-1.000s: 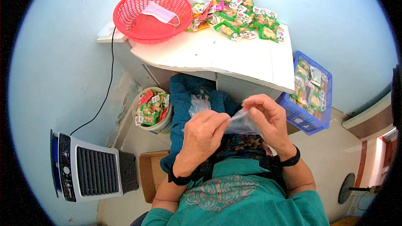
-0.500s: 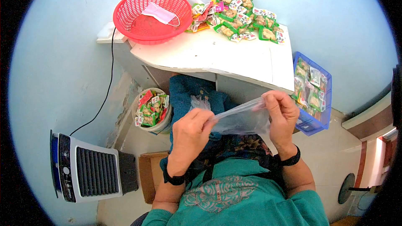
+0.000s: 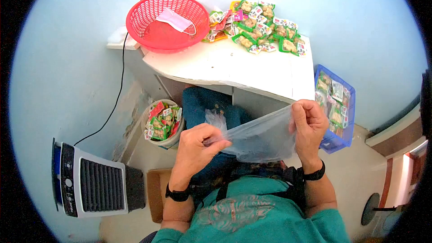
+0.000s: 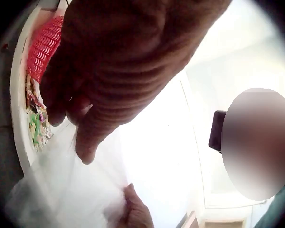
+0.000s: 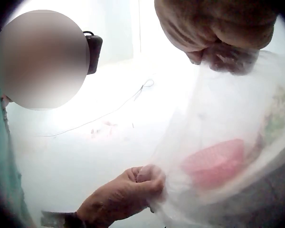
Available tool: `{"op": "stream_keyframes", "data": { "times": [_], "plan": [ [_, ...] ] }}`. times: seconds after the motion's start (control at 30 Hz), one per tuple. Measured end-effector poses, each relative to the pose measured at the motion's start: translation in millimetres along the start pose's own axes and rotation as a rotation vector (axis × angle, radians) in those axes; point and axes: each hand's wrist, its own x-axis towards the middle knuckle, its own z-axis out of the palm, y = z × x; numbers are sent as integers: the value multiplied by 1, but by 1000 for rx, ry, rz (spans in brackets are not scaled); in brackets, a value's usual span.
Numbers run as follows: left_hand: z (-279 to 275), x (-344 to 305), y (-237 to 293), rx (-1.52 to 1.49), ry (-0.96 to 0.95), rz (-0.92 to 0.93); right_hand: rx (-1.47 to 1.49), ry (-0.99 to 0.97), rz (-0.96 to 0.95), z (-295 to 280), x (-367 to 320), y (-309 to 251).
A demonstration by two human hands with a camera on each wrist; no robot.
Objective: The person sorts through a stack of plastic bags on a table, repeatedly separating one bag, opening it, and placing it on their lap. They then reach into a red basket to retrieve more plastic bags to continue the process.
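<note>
A clear plastic bag (image 3: 263, 137) is stretched between my two hands above the lap. My left hand (image 3: 195, 150) pinches one side of it between thumb and fingers. The bag's upper right corner is gripped by my right hand (image 3: 309, 126), thumb against the fingers. In the right wrist view the see-through bag (image 5: 218, 109) spreads wide, the left hand (image 5: 126, 194) holding its edge. Crumpled clear plastic (image 3: 216, 119) lies on the lap just beyond the left hand.
On the white table (image 3: 265, 74) stand a red basket (image 3: 171, 40) with a pink face mask (image 3: 176, 20) and a pile of snack packets (image 3: 256, 29). More packets fill a bucket (image 3: 176, 140) at left and a blue crate (image 3: 336, 146) at right. An air cooler (image 3: 101, 182) stands at lower left.
My hands have moved apart, the right one going right, and the bunched bag has been pulled out wide between them. The head view has shifted slightly.
</note>
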Motion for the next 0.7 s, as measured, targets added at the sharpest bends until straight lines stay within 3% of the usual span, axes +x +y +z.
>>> {"op": "stream_keyframes", "data": {
  "times": [0.23, 0.33, 0.53, 0.67, 0.7],
  "plan": [
    [-7, -1, -7, -145, -91, -75, 123, -9, 30, -5, 4, -1],
    [-7, 1, -11, -304, -83, -58, 29, -59, 42, -9, 7, -4],
    [5, 19, 24, -2, 3, 279, -155, -392, -78, 8, 5, -18],
    [19, 18, 27, -224, -175, 177, -174, -526, -77, 19, 2, -13],
    [23, 16, 26, -254, -114, 170, -144, -524, -74, 20, 1, -7]
  ]
}}
